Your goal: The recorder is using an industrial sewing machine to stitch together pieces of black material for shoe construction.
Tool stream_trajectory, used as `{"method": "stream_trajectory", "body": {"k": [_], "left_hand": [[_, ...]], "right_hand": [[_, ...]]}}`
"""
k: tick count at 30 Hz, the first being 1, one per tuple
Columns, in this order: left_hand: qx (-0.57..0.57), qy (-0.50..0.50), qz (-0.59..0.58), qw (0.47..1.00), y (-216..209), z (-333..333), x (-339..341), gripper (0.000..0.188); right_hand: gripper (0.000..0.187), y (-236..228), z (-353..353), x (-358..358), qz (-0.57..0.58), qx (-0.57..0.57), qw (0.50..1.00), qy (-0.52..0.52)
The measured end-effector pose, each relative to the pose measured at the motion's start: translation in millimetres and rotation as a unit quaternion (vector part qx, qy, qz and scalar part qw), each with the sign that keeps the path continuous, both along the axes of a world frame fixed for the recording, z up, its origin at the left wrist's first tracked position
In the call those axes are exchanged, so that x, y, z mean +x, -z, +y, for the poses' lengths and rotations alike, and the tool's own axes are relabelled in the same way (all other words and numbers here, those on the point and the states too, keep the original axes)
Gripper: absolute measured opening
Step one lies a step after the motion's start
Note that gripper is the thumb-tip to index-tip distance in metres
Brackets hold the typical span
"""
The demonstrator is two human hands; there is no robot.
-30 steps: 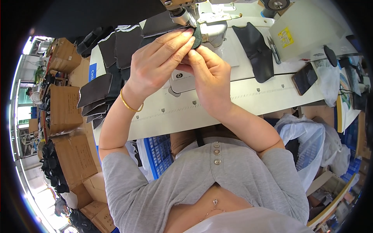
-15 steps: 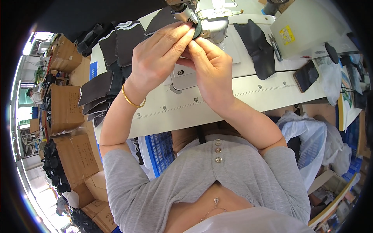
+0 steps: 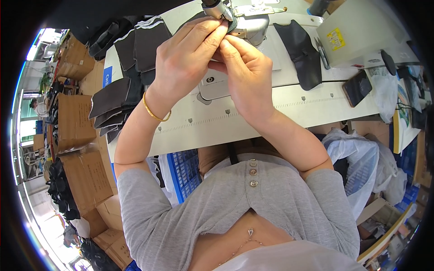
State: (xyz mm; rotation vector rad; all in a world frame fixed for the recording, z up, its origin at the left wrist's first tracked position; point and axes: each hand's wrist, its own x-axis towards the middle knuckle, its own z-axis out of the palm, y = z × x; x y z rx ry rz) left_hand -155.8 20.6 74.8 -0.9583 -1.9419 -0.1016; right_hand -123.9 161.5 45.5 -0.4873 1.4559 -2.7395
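At the top centre, my left hand (image 3: 185, 58) and my right hand (image 3: 249, 74) meet just under the head of a sewing machine (image 3: 216, 9). The fingers of both are pinched on a small dark fabric piece (image 3: 232, 25), most of which they hide. Its visible edge curves beside the presser foot area. My fingertips almost touch each other, left thumb hidden from sight. Dark flat panels with pale edges (image 3: 151, 43) lie left of my left hand, and a stack of similar pieces (image 3: 110, 103) sits nearer me.
Right of the machine arm lies a shaped black piece (image 3: 300, 54), with metal tweezers (image 3: 322, 53) beside it. A phone (image 3: 357, 88) rests near the table's right end. A ruler strip (image 3: 266, 108) runs along the front edge. Cardboard boxes (image 3: 86, 176) stand at left.
The whole picture has shifted up slightly. My hands keep their pinch on the fabric piece by the machine, with hardly any other movement.
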Motion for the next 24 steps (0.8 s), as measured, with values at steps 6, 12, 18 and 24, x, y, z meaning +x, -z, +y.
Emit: {"method": "stream_trajectory", "body": {"k": [6, 12, 18, 24], "left_hand": [[0.003, -0.025, -0.009, 1.0, -2.4, 5.6, 1.4, 0.035], [-0.006, -0.044, -0.007, 0.999, -3.8, 7.1, 3.5, 0.037], [-0.014, -0.06, -0.011, 0.998, -4.7, 8.7, 6.0, 0.037], [-0.019, -0.058, -0.018, 0.998, -8.0, 9.3, 6.9, 0.036]], "right_hand": [[0.028, 0.0, 0.0, -2.3, 0.003, 0.009, 1.0, 0.009], [0.023, -2.6, -4.5, -1.3, -0.009, -0.011, 1.0, 0.027], [0.022, 0.0, -1.3, -2.1, 0.004, 0.019, 1.0, 0.021], [0.021, 0.3, -4.6, -0.6, 0.008, 0.025, 0.999, 0.033]]}}
